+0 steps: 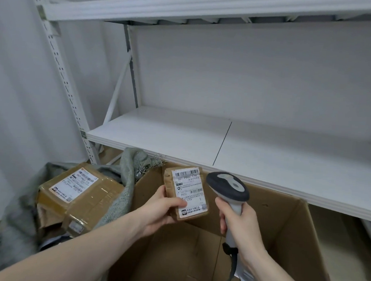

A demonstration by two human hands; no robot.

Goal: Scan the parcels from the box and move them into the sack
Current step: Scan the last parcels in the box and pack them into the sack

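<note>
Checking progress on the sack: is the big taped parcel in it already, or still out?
In. The big taped parcel lies label up inside the grey sack, whose fabric rises round it, beside the cardboard box.

Glossy taped parcel (186,193); matt cardboard box (283,227), rough woven sack (124,180)

This looks like a parcel sorting room or small warehouse. White metal shelving (244,147) with slotted uprights stands against plain white walls. Below it sits an open cardboard box (283,231), and beside that a grey woven sack (126,180) holding a taped brown parcel (80,195) with a printed shipping label. A handheld barcode scanner (228,187) and a small labelled parcel (186,194) point to shipping work.
</note>
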